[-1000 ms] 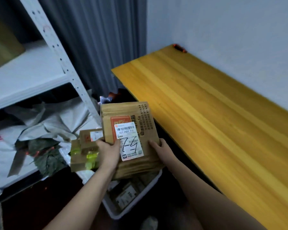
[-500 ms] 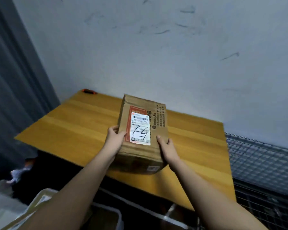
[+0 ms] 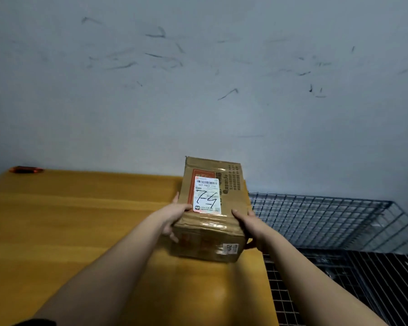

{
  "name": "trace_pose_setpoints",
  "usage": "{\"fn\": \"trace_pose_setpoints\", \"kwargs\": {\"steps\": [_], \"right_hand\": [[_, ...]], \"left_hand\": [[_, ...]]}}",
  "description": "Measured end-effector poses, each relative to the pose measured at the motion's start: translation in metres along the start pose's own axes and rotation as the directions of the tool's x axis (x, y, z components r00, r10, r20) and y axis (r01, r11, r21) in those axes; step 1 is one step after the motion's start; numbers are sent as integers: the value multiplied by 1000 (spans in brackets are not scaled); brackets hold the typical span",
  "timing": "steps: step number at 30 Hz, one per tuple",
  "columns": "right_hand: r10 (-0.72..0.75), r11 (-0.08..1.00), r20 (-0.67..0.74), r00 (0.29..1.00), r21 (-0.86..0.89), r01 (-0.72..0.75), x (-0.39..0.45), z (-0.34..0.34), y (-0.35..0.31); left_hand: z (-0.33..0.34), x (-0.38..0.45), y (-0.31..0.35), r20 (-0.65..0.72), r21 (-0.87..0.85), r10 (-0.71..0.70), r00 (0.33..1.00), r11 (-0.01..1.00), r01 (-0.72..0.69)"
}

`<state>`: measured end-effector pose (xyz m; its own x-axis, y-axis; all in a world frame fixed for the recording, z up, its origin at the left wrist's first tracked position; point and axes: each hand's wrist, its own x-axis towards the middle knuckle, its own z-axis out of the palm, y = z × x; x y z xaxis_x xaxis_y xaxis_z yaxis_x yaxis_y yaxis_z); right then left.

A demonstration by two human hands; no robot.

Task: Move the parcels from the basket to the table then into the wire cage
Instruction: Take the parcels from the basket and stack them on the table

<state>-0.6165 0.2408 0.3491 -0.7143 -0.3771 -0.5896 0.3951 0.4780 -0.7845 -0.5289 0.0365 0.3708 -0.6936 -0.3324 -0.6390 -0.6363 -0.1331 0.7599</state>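
A brown cardboard parcel [image 3: 231,191] with a white barcode label marked "7-4" sits between both my hands at the right end of the yellow wooden table [image 3: 80,222]. My left hand [image 3: 174,214] grips its near left edge, thumb on top. My right hand [image 3: 250,223] grips its near right corner. I cannot tell whether its base touches the tabletop. The wire cage [image 3: 327,220] stands just right of the table, lower than its top. The basket is out of view.
A scuffed pale wall [image 3: 198,90] runs behind the table and the cage. A small orange object [image 3: 25,170] lies at the table's far left corner. Dark wire mesh [image 3: 375,278] fills the lower right.
I have carried the parcel from above the basket by the shelf, rightward over the table to its right end, beside the cage. Both hands keep their hold.
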Motion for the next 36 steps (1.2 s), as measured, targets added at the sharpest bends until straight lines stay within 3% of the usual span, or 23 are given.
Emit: {"fn": "trace_pose_setpoints", "kwargs": {"steps": [8, 21, 31, 36], "right_hand": [[-5, 1000, -31, 1000, 20, 5, 70, -62, -14], [-119, 986, -67, 991, 105, 126, 130, -73, -10], [-158, 987, -135, 978, 19, 162, 147, -76, -10], [-157, 987, -193, 969, -47, 151, 152, -74, -11]], "left_hand": [[61, 76, 22, -102, -76, -33, 994, 997, 25], [79, 124, 31, -134, -96, 1, 991, 995, -14], [89, 130, 26, -86, -173, 64, 994, 982, -78], [89, 133, 24, -102, -93, 75, 992, 992, -84]]}}
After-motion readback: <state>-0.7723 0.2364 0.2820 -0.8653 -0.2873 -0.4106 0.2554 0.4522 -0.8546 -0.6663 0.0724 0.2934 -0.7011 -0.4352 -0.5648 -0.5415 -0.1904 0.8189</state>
